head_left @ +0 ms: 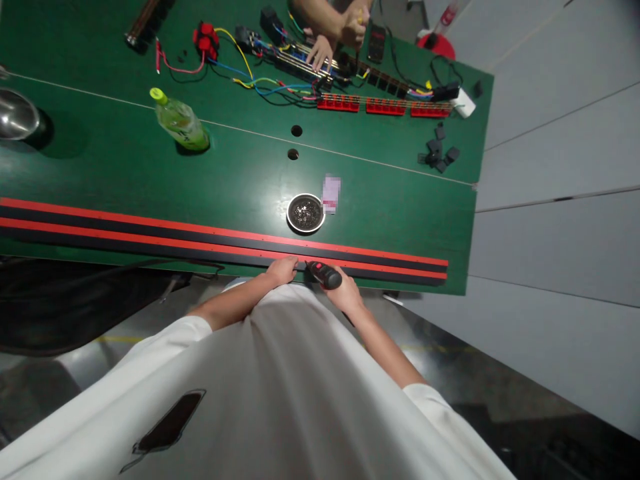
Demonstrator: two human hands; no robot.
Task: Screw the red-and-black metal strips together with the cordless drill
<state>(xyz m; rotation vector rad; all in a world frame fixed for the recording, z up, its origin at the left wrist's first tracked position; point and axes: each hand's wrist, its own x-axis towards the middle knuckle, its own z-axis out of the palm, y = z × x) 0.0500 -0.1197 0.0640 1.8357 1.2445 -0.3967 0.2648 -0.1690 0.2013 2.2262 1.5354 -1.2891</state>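
Two long red-and-black strips [215, 247] lie side by side along the near edge of the table. My right hand [349, 293] grips a black cordless electric screwdriver [324, 274], its tip pointing left at the nearer strip. Just left of that tip is my left hand [283, 270], its fingers pressed together at the strip's edge; whatever they pinch is too small to make out. Beyond the strips stands a round dish [305, 231] filled with small dark shiny pieces, touching a blurred pale packet [331, 193].
A green bottle [183, 123] and a metal bowl [17, 115] stand on the green table [240, 180]. Across it, another person's hands [323, 52] work among wired assemblies. Red slotted blocks [385, 107] and black pieces [437, 153] lie at right.
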